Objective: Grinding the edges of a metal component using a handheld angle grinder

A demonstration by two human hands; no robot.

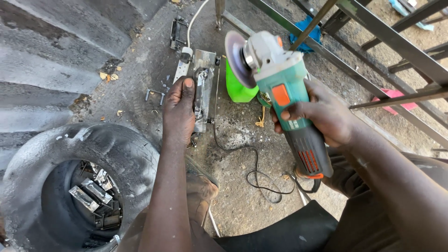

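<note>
Left hand pressed flat on a metal piece on the ground; right hand grasping a green angle grinder raised above it.

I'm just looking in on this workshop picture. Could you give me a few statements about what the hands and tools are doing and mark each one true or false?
1. The right hand holds a green angle grinder lifted off the ground. True.
2. The left hand rests on a red plastic box. False: it presses on a flat metal piece lying on the concrete floor.
3. The grinder's disc is cutting into the metal piece. False: the disc is raised, clear of it.
4. An old tyre at the lower left has metal scraps inside it. True.
5. A black cord lies looped on the floor. True.
</note>
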